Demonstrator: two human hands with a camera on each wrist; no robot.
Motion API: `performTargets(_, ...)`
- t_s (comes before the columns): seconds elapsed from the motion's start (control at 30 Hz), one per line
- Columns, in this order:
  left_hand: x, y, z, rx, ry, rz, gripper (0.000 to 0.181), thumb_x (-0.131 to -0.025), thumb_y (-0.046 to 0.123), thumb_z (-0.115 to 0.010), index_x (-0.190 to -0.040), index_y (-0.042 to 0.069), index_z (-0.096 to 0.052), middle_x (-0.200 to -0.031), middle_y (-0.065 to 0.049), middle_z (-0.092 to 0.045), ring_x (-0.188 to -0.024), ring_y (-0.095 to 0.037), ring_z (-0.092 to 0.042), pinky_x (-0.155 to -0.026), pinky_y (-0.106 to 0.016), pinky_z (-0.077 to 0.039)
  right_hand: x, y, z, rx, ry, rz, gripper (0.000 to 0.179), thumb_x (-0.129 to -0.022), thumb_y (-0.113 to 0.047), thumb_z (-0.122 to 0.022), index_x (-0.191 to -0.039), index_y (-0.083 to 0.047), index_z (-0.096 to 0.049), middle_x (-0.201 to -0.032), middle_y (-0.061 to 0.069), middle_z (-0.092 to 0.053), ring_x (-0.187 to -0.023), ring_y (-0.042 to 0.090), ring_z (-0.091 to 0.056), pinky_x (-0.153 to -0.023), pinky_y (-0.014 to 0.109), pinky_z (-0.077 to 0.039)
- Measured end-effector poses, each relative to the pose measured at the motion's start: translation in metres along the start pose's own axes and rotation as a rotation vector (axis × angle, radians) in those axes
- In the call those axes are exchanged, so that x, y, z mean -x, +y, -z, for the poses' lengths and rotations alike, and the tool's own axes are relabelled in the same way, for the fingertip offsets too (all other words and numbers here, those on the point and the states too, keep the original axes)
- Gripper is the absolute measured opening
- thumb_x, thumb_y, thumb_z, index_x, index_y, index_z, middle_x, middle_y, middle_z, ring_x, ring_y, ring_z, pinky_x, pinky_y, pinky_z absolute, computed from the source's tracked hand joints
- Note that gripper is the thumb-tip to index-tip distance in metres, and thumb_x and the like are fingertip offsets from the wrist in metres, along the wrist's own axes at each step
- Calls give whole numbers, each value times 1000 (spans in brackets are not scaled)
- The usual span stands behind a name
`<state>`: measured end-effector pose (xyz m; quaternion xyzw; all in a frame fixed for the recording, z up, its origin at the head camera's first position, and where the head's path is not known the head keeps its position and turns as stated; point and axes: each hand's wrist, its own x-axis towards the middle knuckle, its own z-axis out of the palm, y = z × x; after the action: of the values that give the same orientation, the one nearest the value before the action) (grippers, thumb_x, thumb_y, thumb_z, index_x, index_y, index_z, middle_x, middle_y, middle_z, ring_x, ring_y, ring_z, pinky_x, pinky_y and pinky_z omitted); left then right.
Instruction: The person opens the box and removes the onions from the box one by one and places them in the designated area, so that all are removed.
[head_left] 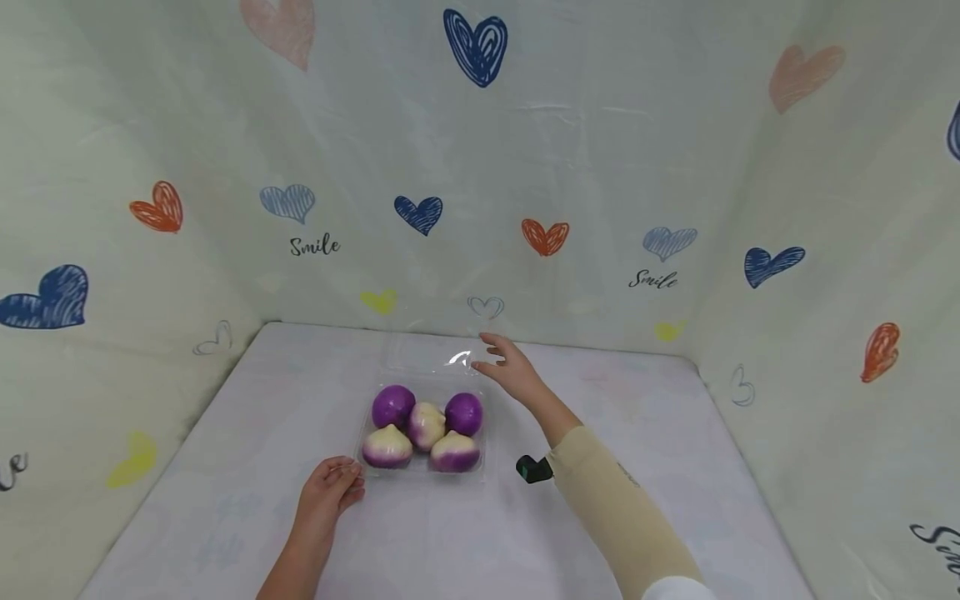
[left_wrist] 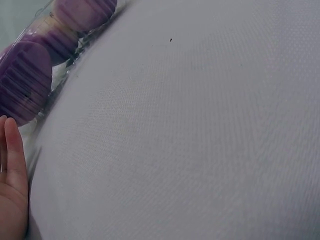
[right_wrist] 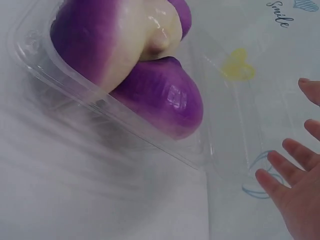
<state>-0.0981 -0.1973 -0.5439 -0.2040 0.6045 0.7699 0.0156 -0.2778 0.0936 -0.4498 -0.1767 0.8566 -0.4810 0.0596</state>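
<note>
A clear plastic clamshell box [head_left: 420, 473] sits on the table, its transparent lid [head_left: 427, 354] raised at the back. Inside lie several glossy purple-and-cream bulbs [head_left: 453, 452], turnip-like in look. At the box's front left corner is my left hand [head_left: 327, 492]; its fingers [left_wrist: 15, 150] look straight in the left wrist view and reach the box's side. My right hand [head_left: 513, 371] is beside the lid's right edge. Its fingers [right_wrist: 290, 170] are spread with nothing held between them, and whether they touch the lid I cannot tell.
A small black-and-green object [head_left: 531, 469] is on the table by the right forearm, partly hidden by the beige sleeve [head_left: 615, 500]. A pale cloth covers the table [head_left: 285, 400]. Behind and at the sides hangs a curtain [head_left: 600, 150] printed with hearts.
</note>
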Motion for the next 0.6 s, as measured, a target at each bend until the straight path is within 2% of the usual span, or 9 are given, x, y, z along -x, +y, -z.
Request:
performTargets(0.27, 0, 1, -1, -26, 6, 17, 23, -98, 13, -59, -114, 3, -46, -93, 1, -65, -85, -11, -60, -80, -25, -56, 19, 1, -13, -55, -53, 45, 59, -93, -19, -67, -144, -5, -42, -145, 15, -44, -131, 35, -43, -107, 47, -39)
performTargets(0.5, 1, 1, -1, -50, -6, 7, 23, -100, 15, -56, -115, 3, -44, -92, 1, -66, -85, -11, -61, -79, -24, -56, 39, -1, -24, -117, -105, 45, 58, -91, -14, -69, -142, -2, -43, -141, 18, -47, -124, 33, -50, -99, 44, -47)
performTargets(0.6, 1, 2, -1, -59, -6, 4, 20, -100, 15, -55, -114, 4, -45, -91, 2, -66, -85, -12, -61, -78, -25, -56, 45, -1, -28, -142, -134, 52, 57, -92, -12, -68, -142, 0, -43, -141, 21, -47, -123, 34, -51, -99, 44, -47)
